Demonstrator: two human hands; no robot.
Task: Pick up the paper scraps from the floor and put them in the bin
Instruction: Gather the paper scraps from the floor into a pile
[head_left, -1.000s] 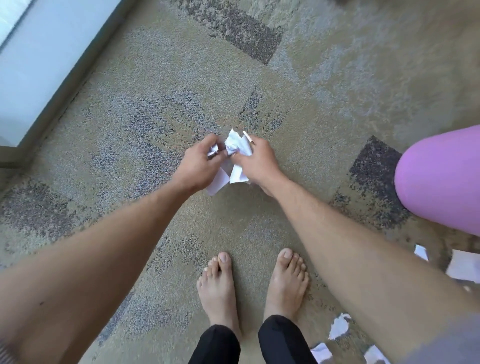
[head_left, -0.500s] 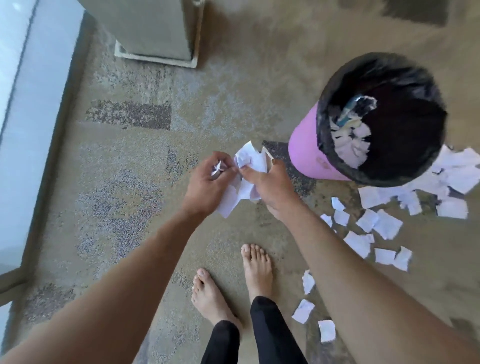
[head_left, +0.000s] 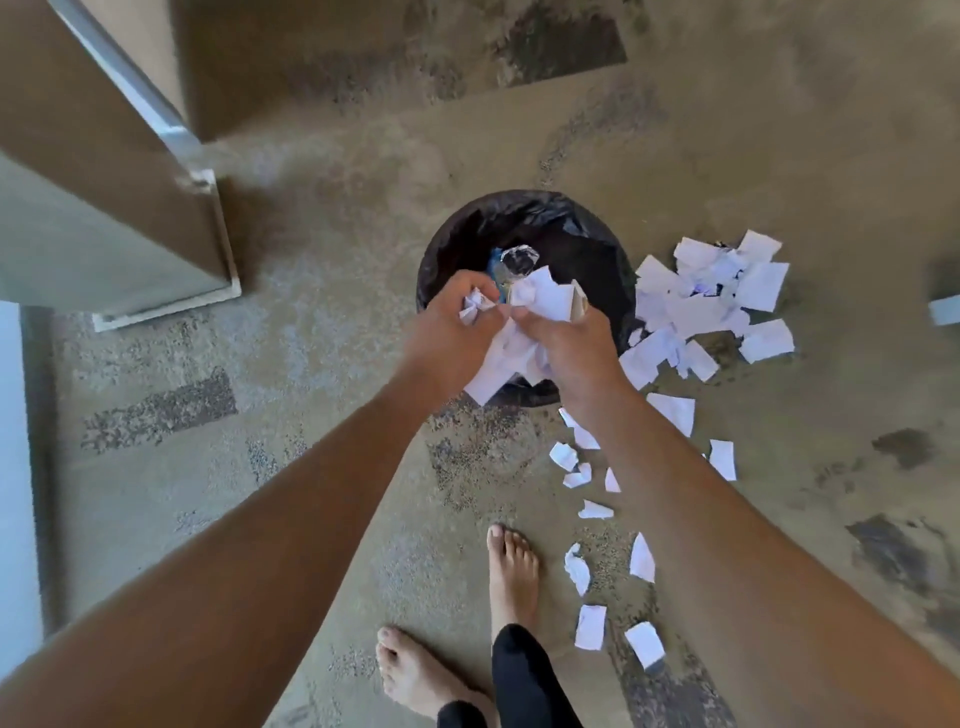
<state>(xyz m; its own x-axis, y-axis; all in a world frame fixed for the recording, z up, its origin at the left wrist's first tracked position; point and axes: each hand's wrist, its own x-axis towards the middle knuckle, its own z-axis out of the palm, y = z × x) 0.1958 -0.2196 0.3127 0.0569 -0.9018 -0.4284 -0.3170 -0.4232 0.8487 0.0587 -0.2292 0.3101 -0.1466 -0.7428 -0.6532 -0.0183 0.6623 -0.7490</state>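
Now both hands are over the bin (head_left: 597, 244), up from the carpet a second ago. Left hand (head_left: 452, 332) and right hand (head_left: 566, 343), fingers curled, clutch the paper scraps (head_left: 545, 301) (drop is next); many scraps on the floor (head_left: 711, 291) remain.

Soft, warm daylight fills the scene, brightest on the carpet (head_left: 337, 364) left of the bin (head_left: 587, 244), beside a pale bright strip at the frame's left edge. The bin's black liner stays dark with faint sheen. Motion blur smears the picture, worst far beyond the bin; wide-angle distortion bends the edges.
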